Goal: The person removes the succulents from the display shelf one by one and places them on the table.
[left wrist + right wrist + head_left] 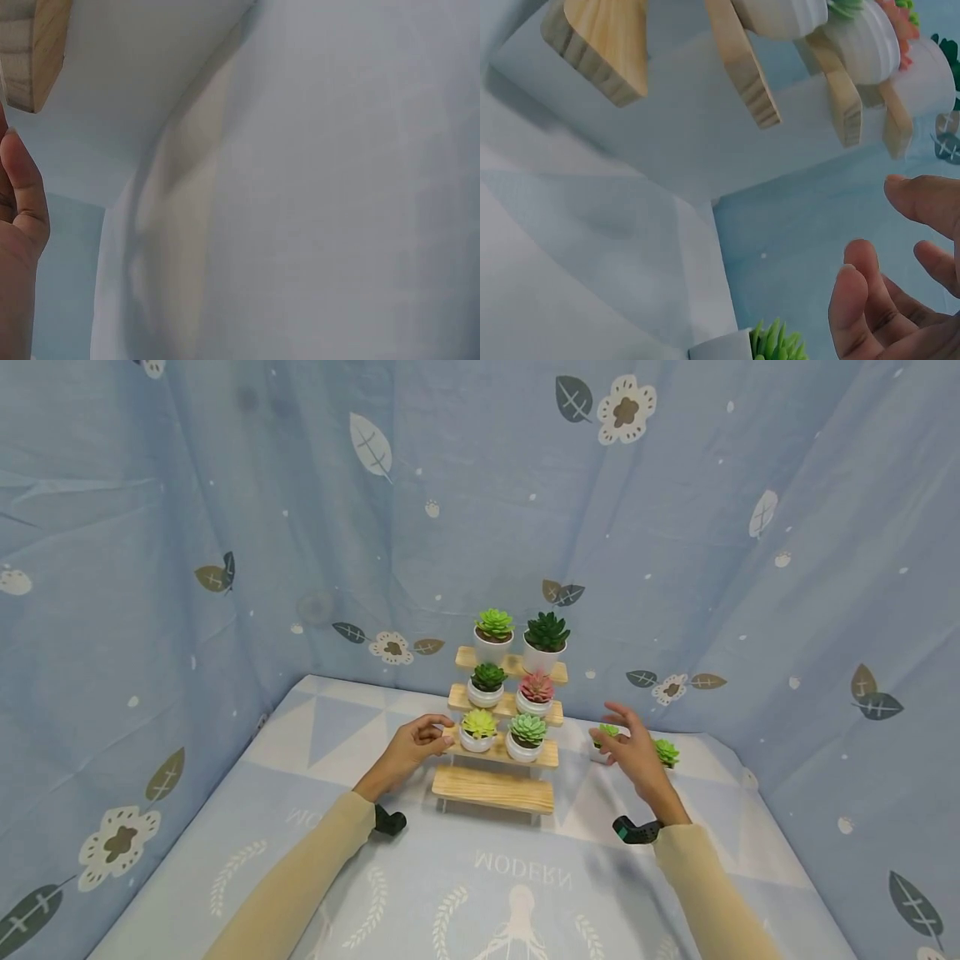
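Observation:
A tiered wooden plant stand [492,789] holds several small potted succulents on its upper three shelves. On the third shelf down sit a yellow-green succulent [478,724] and a pale green succulent [527,731]; a pink succulent [536,687] is one tier higher. My left hand [408,747] is by that third shelf's left end, fingers loosely bent; whether it touches the wood I cannot tell. Over on the right, my right hand [633,752] hovers with fingers apart, holding nothing. It partly covers a bright green potted succulent [606,737] in the head view.
Another green succulent [666,752] stands partly behind the right hand and wrist. The lowest shelf carries no pots. A patterned cloth [360,893] covers the table, and blue curtains [465,510] enclose it at the back and sides.

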The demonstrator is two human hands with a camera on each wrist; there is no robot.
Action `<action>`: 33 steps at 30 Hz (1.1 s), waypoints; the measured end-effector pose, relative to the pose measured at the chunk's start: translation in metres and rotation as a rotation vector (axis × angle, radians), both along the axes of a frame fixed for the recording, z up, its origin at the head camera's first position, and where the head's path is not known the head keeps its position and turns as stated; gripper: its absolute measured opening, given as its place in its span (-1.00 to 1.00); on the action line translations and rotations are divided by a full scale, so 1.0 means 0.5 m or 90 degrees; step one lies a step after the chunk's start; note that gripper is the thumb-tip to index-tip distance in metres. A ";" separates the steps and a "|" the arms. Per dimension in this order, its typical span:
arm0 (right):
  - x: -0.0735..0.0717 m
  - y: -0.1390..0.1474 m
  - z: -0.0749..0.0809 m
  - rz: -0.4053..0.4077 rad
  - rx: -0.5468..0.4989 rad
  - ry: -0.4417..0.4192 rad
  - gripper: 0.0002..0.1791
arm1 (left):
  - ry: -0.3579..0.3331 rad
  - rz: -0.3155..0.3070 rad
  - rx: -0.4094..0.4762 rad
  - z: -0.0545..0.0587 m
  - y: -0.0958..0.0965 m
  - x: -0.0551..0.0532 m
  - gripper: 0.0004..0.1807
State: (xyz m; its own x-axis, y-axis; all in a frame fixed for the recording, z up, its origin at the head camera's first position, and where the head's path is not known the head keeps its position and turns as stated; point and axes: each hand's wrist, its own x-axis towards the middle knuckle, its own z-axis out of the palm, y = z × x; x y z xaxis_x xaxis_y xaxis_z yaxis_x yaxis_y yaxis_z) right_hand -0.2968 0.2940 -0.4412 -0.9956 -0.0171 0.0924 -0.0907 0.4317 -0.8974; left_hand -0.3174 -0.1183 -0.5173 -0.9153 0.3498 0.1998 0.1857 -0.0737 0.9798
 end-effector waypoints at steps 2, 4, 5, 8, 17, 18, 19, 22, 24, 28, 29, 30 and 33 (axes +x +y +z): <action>0.006 -0.007 0.002 0.008 0.000 0.002 -0.17 | -0.001 -0.001 0.001 0.000 0.000 0.000 -0.57; 0.010 -0.013 0.001 0.017 -0.001 0.005 -0.16 | -0.003 -0.001 0.002 0.000 0.000 0.001 -0.58; 0.012 -0.016 0.001 0.022 -0.004 0.007 -0.16 | -0.003 -0.001 0.002 0.001 0.000 0.002 -0.58; 0.016 -0.023 0.001 0.037 -0.002 0.012 -0.16 | -0.002 -0.003 0.003 0.001 0.000 0.003 -0.57; 0.030 -0.047 0.010 0.078 -0.006 0.017 -0.21 | 0.002 -0.002 0.001 0.002 0.003 0.001 -0.56; 0.032 -0.049 0.011 0.084 -0.008 0.018 -0.22 | 0.001 -0.001 0.001 0.002 0.004 0.001 -0.57; 0.034 -0.052 0.011 0.089 -0.011 0.019 -0.22 | 0.001 -0.001 0.003 0.002 0.004 0.001 -0.57; 0.041 -0.060 0.013 0.100 -0.017 0.019 -0.25 | -0.001 -0.001 0.005 0.002 0.005 0.000 -0.57; 0.045 -0.067 0.013 0.105 -0.017 0.019 -0.25 | -0.004 0.000 0.008 0.001 0.006 -0.001 -0.58; 0.050 -0.079 0.007 0.115 -0.012 0.015 -0.26 | -0.009 0.000 0.015 0.001 0.005 0.001 -0.57; 0.052 -0.082 0.006 0.117 -0.010 0.015 -0.26 | -0.009 0.001 0.015 0.001 0.004 0.001 -0.56; 0.053 -0.085 0.004 0.120 -0.010 0.014 -0.25 | -0.009 0.000 0.015 0.002 0.004 0.001 -0.56; 0.058 -0.093 0.001 0.128 -0.015 0.012 -0.26 | -0.009 0.000 0.014 0.002 0.002 0.003 -0.55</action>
